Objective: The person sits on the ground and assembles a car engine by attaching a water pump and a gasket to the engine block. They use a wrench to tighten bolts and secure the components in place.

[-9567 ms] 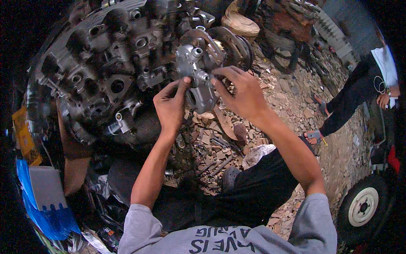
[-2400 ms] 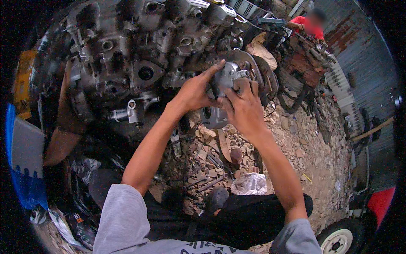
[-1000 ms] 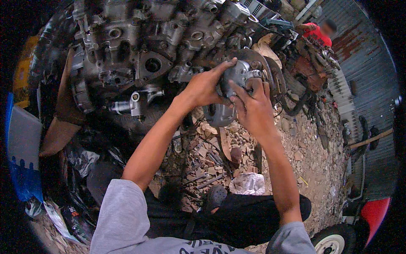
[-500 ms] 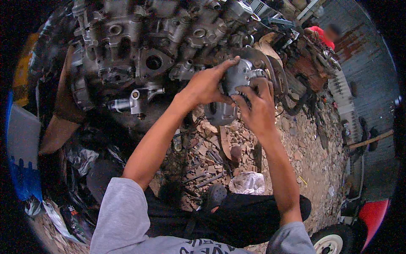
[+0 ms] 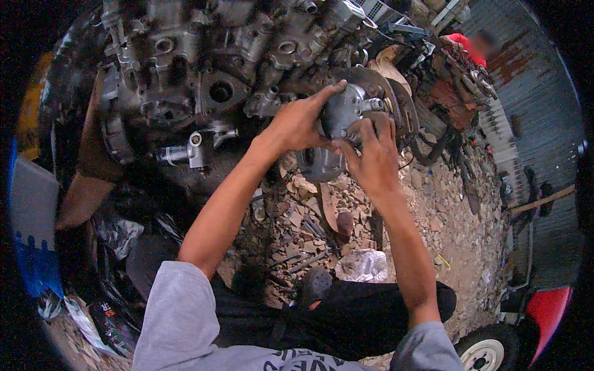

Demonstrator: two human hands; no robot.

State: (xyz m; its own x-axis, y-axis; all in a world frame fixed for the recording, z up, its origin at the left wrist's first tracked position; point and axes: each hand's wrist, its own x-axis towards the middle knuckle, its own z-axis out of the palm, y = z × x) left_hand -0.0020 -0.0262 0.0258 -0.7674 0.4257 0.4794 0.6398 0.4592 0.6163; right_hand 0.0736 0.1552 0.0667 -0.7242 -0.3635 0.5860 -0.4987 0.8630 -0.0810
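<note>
Left hand point(image 5: 294, 127) grasps the left side of a grey metal housing point(image 5: 349, 99) at the right end of the engine point(image 5: 247, 55). Right hand point(image 5: 376, 161) sets narrowed fingertips against the housing; whether they grip anything small, I cannot tell. A silvery fitting point(image 5: 197, 149) sits along the engine's near side.

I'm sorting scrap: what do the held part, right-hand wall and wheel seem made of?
Held part: probably cast metal, from its dull silvery sheen. Wall: likely weathered sheet metal, from its corrugations and rusty streaks. Wheel: apparently painted metal, from its even white coat; tyre: black, likely rubber.
</note>
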